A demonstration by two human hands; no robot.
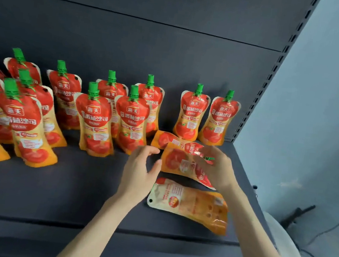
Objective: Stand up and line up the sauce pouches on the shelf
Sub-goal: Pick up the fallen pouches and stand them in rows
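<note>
Currently, three sauce pouches lie flat at the right end of the shelf: the rear pouch, the middle pouch and the front pouch, the last with its back panel facing up. The standing pair is set side by side against the back wall, near the slotted upright. The centre group holds five upright pouches in two staggered rows. The left cluster is cut by the frame edge, so its count cannot be told.

The right hand grips the spout end of the middle pouch, which overlaps the rear pouch. The left hand holds nothing, its fingers loosely curved just beside that pouch's base edge.

Bare shelf runs from the standing rows to the front lip. A gap separates the centre group from the standing pair.
</note>
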